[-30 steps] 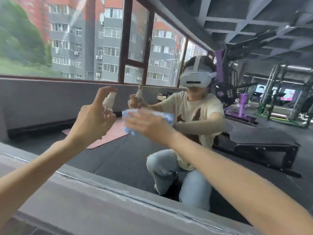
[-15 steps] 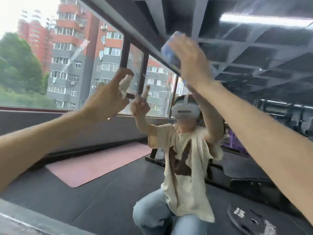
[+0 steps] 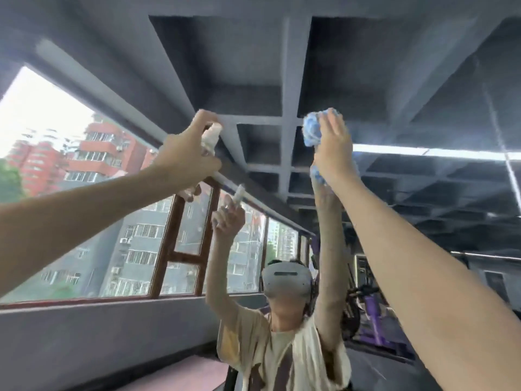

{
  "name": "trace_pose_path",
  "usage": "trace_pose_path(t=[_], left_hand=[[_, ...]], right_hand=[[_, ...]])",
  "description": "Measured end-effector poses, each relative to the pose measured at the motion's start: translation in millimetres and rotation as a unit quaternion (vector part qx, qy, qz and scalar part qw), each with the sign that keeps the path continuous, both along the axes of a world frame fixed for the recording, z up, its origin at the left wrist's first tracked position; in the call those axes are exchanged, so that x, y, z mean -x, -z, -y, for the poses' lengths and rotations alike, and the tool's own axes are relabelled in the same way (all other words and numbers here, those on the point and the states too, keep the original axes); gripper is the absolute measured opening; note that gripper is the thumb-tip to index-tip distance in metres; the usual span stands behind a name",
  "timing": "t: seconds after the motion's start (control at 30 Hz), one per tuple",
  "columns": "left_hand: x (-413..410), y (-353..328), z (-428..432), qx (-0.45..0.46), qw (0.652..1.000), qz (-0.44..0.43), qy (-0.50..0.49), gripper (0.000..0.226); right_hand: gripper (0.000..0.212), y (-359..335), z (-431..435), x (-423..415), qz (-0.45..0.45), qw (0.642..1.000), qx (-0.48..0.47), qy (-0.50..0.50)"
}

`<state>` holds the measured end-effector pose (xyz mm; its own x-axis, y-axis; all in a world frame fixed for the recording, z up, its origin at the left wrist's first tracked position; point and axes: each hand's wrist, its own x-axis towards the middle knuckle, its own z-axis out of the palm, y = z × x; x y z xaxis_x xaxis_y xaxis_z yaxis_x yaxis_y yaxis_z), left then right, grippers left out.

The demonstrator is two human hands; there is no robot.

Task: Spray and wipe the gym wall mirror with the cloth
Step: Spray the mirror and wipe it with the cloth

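Observation:
The wall mirror [image 3: 394,88] fills the whole view and shows the gym ceiling, windows and my own reflection. My left hand [image 3: 187,156] is raised high at centre left and grips a small white spray bottle [image 3: 210,136], with one finger over its top. My right hand [image 3: 334,148] is raised at centre right and presses a bunched blue cloth [image 3: 311,132] against the upper glass. Part of the cloth shows below the palm. The rest of the bottle is hidden by my fingers.
In the mirror I see a person in a cream shirt [image 3: 284,359] with both arms up, brown-framed windows [image 3: 183,249] with apartment blocks outside, purple gym equipment [image 3: 372,311] at the right and a pink mat [image 3: 180,373] on the floor.
The view has tilted sharply upward. Both hands rose from chest height to the top of the mirror; the cloth moved up and right, the bottle followed upward.

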<state>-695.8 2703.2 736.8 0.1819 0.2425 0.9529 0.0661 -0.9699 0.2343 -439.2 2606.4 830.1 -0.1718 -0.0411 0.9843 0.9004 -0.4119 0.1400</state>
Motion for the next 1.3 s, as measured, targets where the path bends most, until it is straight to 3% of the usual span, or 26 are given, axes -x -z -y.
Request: trace_pose_path(t=[0.03, 0.1, 0.17, 0.23, 0.27, 0.33, 0.4, 0.47, 0.53, 0.6, 0.67, 0.7, 0.77, 0.87, 0.93, 0.97, 1.03, 1.07, 1.13, 1.2, 1.23, 1.3], left_hand=[[-1, -5, 0, -0.007, 1.000, 0.000, 0.000, 0.058], [-9, -11, -1, -0.012, 1.000, -0.001, -0.002, 0.058], [-18, -16, -1, -0.018, 1.000, 0.008, -0.017, 0.052], [-30, -19, 2, -0.027, 0.999, 0.009, -0.013, 0.048], [-35, -21, 5, -0.033, 0.999, 0.002, -0.004, 0.049], [-44, -25, 11, -0.038, 0.999, -0.014, 0.004, 0.054], [-52, -31, 18, -0.055, 0.998, -0.022, -0.009, 0.056], [-56, -36, 27, -0.070, 0.997, -0.027, -0.027, 0.054], [-58, -39, 34, -0.081, 0.996, -0.028, -0.025, 0.052], [-62, -40, 42, -0.086, 0.996, -0.020, 0.009, 0.052], [-73, -37, 52, -0.079, 0.996, -0.006, 0.052, 0.053], [-80, -35, 56, -0.077, 0.995, -0.001, 0.062, 0.053], [-94, -28, 65, -0.075, 0.994, -0.001, 0.075, 0.052], [-108, -20, 76, -0.089, 0.993, -0.034, 0.069, 0.054], [-110, -19, 81, -0.098, 0.992, -0.050, 0.065, 0.054], [-109, -20, 83, -0.100, 0.992, -0.050, 0.064, 0.055], [-110, -23, 85, -0.103, 0.992, -0.042, 0.064, 0.055], [-112, -24, 87, -0.099, 0.992, -0.036, 0.065, 0.054], [-118, -26, 93, -0.100, 0.993, -0.010, 0.066, 0.051], [-123, -27, 97, -0.101, 0.992, 0.007, 0.069, 0.049], [-125, -25, 99, -0.100, 0.993, 0.004, 0.068, 0.050], [-126, -20, 97, -0.098, 0.993, -0.008, 0.065, 0.053]], right_hand=[[0.064, -10, 5, -1, -0.040, 0.998, -0.047, 0.008], [0.063, -6, -26, 28, -0.011, 0.999, -0.044, 0.004], [0.052, 12, -71, 62, 0.095, 0.993, 0.069, -0.018], [0.049, 21, -86, 72, 0.185, 0.962, 0.200, 0.003], [0.051, 14, -72, 66, 0.202, 0.954, 0.219, 0.025], [0.061, -13, -25, 29, 0.150, 0.977, 0.146, 0.043], [0.063, -38, 39, -30, 0.042, 0.997, -0.012, 0.069], [0.059, -45, 101, -78, -0.064, 0.985, -0.136, 0.083], [0.058, -40, 116, -87, -0.113, 0.973, -0.191, 0.067], [0.053, -23, 80, -66, -0.060, 0.981, -0.176, 0.052], [0.041, 10, 37, -39, 0.099, 0.993, -0.037, 0.043], [0.041, 30, 23, -33, 0.171, 0.982, 0.067, 0.044], [0.044, 43, 39, -46, 0.218, 0.959, 0.170, 0.065], [0.042, 11, 115, -103, 0.080, 0.995, 0.000, 0.059], [0.047, -8, 162, -134, -0.075, 0.987, -0.097, 0.100], [0.050, -13, 168, -135, -0.106, 0.979, -0.140, 0.102], [0.051, -11, 135, -104, -0.077, 0.980, -0.175, 0.060], [0.048, -6, 108, -86, -0.016, 0.989, -0.141, 0.037], [0.043, 23, 58, -48, 0.111, 0.993, 0.007, 0.038], [0.046, 42, 48, -43, 0.189, 0.974, 0.118, 0.040], [0.047, 37, 64, -56, 0.185, 0.975, 0.118, 0.029], [0.051, 20, 113, -98, 0.080, 0.995, 0.023, 0.063]])
